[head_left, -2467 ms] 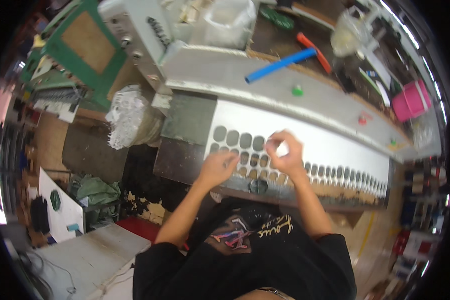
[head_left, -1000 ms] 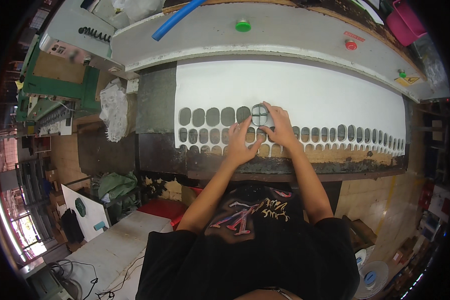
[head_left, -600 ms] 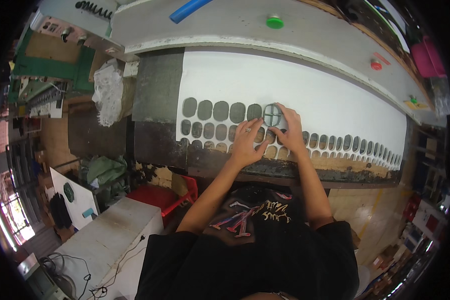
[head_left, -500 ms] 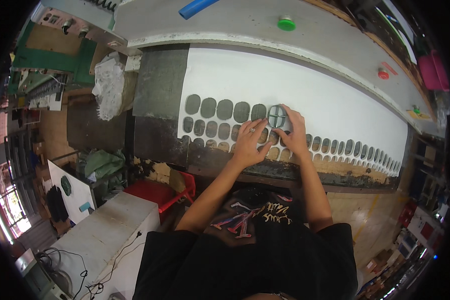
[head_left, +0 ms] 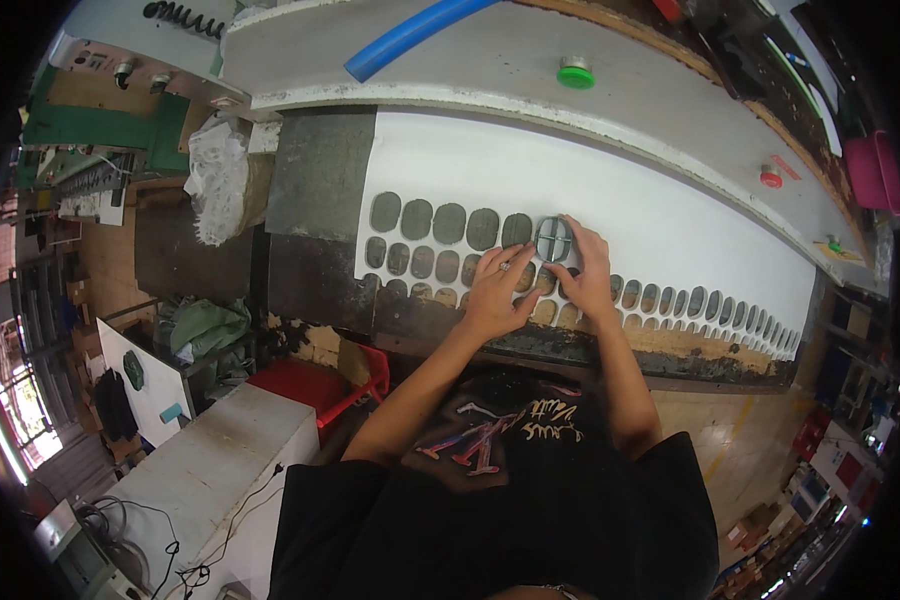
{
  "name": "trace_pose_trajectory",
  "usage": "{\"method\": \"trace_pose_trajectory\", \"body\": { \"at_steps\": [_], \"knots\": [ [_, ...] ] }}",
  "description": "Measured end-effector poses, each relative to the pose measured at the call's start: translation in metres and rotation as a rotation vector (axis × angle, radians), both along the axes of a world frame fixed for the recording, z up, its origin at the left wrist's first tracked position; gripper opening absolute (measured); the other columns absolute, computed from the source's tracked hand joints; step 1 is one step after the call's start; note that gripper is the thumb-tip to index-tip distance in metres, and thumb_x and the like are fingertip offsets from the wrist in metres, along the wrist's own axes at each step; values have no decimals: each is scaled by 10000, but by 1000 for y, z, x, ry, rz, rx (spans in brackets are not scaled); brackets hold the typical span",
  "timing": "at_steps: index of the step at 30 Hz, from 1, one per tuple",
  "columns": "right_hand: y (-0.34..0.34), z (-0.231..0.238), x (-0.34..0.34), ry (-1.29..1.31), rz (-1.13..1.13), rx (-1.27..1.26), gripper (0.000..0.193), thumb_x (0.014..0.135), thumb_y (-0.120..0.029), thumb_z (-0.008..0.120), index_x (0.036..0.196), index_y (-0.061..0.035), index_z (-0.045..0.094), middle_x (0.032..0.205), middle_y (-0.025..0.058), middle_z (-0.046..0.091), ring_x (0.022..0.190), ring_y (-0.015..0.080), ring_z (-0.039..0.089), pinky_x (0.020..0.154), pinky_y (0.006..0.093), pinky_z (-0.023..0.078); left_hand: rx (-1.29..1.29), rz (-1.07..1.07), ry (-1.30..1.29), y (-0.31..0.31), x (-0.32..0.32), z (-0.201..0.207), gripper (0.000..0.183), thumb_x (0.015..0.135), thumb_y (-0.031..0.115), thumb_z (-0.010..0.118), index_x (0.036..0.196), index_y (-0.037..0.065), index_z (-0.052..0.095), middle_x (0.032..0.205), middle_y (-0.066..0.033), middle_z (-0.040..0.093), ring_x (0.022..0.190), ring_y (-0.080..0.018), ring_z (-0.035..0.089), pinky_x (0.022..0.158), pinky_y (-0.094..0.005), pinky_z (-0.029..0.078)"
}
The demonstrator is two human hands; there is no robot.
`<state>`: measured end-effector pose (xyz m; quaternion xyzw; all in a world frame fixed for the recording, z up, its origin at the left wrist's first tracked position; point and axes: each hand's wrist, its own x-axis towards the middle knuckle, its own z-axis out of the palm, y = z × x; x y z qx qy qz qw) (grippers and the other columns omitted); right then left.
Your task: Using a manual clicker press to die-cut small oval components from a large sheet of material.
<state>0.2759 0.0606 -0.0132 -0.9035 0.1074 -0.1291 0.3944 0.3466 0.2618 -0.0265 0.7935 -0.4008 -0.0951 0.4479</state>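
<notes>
An oval metal cutting die (head_left: 553,240) with crossed inner bars lies on a white sheet (head_left: 450,150), at the end of a row of oval holes. My right hand (head_left: 588,275) grips its right side, fingers along the far edge and thumb at the near edge. On the other side, my left hand (head_left: 495,295) rests over the punched holes. Its fingers stretch out, their tips at the die's lower left edge, while the thumb stays apart. The left palm hides some of the holes.
Beyond the sheet runs a grey machine beam (head_left: 470,75) with a green button (head_left: 576,73) and a red button (head_left: 771,176). A blue tube (head_left: 410,45) crosses it. Crumpled white plastic (head_left: 217,180) sits left of the dark work surface (head_left: 315,275); a red chair (head_left: 320,388) stands below.
The view has shifted slightly, so more of the blue tube and beam shows. Both hands and the die keep the same place on the sheet.
</notes>
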Motion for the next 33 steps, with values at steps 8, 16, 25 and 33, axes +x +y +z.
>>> {"method": "trace_pose_trajectory", "body": {
  "at_steps": [8, 16, 25, 33],
  "knots": [
    [16, 15, 1, -171, -264, 25, 789, 822, -142, 838, 1512, -42, 468, 1382, 205, 613, 1261, 403, 560, 1082, 454, 444, -125, 147, 162, -37, 60, 17, 557, 893, 181, 769, 1414, 75, 603, 1295, -175, 694, 1234, -335, 628, 1076, -465, 447],
    [29, 21, -40, 173, -51, -6, 373, 783, -278, 887, 1020, -32, 737, 1030, 132, 674, 1033, 354, 619, 933, 459, 474, -257, 321, 131, -92, 143, 120, 305, 872, 195, 849, 1076, -2, 737, 674, -29, 668, 585, -48, 582, 550, -218, 460],
    [8, 22, -17, 137, -73, -83, 391, 800, -278, 868, 1093, -63, 722, 1038, 104, 652, 1069, 336, 593, 950, 449, 435, -95, 504, -197, -126, 166, 154, 478, 791, 405, 906, 677, 37, 623, 531, -25, 508, 496, -120, 450, 490, -307, 369],
    [7, 20, -27, 160, -66, -97, 404, 823, -261, 848, 1152, -75, 705, 1074, 104, 634, 1104, 325, 583, 973, 455, 433, 147, 201, 24, -24, 90, 40, 323, 846, 364, 829, 830, 64, 711, 737, -140, 670, 716, -326, 665, 652, -438, 498]
  ]
}}
